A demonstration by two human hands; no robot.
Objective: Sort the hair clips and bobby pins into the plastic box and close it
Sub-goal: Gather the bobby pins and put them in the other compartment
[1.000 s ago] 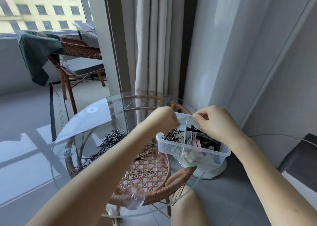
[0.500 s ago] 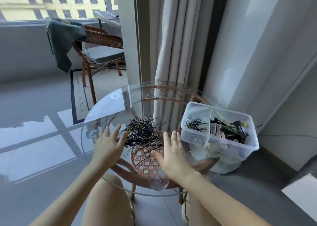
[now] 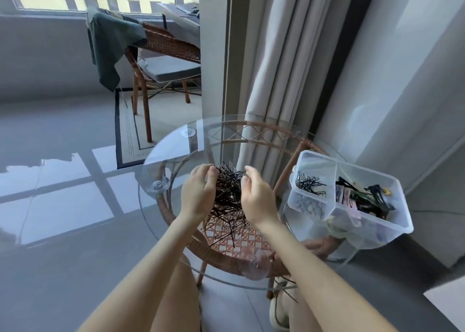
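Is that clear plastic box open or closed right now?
Open. The plastic box has no lid on it, and the bobby pins and hair clips inside show uncovered from above.

Black bobby pins (image 3: 227, 198); clear plastic box (image 3: 357, 221) holding black and seemingly pink clips (image 3: 362, 198); brown woven rattan base (image 3: 241, 241)

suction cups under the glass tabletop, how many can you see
3: one at the far rim, one at the left rim, one at the near rim. Others may be hidden.
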